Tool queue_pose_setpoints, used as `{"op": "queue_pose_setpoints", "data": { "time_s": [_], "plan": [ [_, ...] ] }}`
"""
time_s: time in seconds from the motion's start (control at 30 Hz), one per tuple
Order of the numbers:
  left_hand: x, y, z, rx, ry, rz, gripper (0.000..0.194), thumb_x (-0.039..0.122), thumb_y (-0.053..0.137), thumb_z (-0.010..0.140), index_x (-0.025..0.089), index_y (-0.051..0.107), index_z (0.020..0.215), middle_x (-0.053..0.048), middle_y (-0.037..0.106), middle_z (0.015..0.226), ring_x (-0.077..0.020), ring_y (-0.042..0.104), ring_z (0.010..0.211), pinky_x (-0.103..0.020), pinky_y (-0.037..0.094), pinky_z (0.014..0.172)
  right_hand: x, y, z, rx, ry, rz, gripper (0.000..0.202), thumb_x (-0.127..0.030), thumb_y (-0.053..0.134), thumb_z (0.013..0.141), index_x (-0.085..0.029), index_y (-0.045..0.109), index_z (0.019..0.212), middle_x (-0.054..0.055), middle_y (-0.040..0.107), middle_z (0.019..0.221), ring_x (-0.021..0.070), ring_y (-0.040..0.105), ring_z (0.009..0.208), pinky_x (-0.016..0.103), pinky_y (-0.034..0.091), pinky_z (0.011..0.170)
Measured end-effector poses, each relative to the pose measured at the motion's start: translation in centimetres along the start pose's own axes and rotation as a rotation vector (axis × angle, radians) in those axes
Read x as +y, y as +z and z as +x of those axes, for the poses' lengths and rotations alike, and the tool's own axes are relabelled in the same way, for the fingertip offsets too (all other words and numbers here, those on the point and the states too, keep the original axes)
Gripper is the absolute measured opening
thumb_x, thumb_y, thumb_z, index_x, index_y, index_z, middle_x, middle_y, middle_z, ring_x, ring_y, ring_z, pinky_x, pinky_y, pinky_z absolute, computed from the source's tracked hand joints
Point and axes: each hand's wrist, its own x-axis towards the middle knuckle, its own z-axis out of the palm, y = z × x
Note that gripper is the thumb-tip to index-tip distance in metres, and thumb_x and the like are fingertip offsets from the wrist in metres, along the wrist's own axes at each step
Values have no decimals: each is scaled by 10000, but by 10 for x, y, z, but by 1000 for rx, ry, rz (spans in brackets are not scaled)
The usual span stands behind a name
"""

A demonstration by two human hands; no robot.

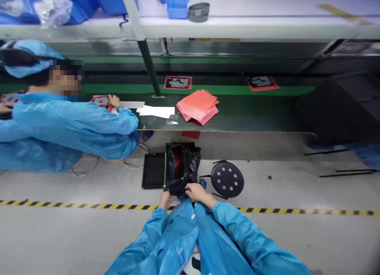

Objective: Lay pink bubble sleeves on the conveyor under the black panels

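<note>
Black bag (181, 168) on grey floor (282, 235) beside green workbench (252, 116).

Black bag (182, 168), seemingly red inside; pink sheets (198, 105); yellow-black striped floor tape (89, 206).

The black bag (182, 168) hides the left hand (165, 197) fingers and perhaps most of the bin's red contents (177, 161).
</note>
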Motion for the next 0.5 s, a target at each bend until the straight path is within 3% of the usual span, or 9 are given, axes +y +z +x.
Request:
{"op": "queue_pose_setpoints", "data": {
  "time_s": [0.13, 0.23, 0.37, 0.5],
  "plan": [
    [34, -36, 11, 186, 81, -372, 485, 354, 387, 1163, 142, 359, 1598, -244, 544, 1546, -269, 778, 1125, -338, 676, 902, 69, 8, -44, 93, 230, 68, 293, -237, 601, 987, -203, 810, 1189, 94, 796, 1231, 243, 715, 1168, 280, 478, 960],
    [42, -66, 8, 314, 156, -529, 495, 371, 433, 1144, 128, 393, 1574, -232, 556, 1549, -301, 744, 1224, -319, 653, 982, 121, 17, -82, 161, 429, 110, 248, -170, 593, 935, -147, 817, 1040, 148, 799, 1149, 279, 723, 1109, 311, 482, 922],
    [16, -81, -3, 462, 171, -551, 449, 342, 444, 1091, 112, 459, 1477, -225, 644, 1435, -354, 688, 1310, -351, 610, 1065, 178, 38, -132, 261, 666, 226, 217, -169, 552, 903, -163, 737, 789, 156, 785, 932, 295, 741, 971, 339, 487, 843],
    [-27, -74, -13, 489, 179, -379, 348, 405, 421, 1036, 182, 541, 1273, -201, 703, 1280, -371, 693, 1302, -357, 627, 1009, 198, 85, -176, 327, 840, 384, 266, -221, 514, 874, -205, 627, 633, 123, 734, 747, 281, 748, 818, 340, 501, 746]
  ]
}}
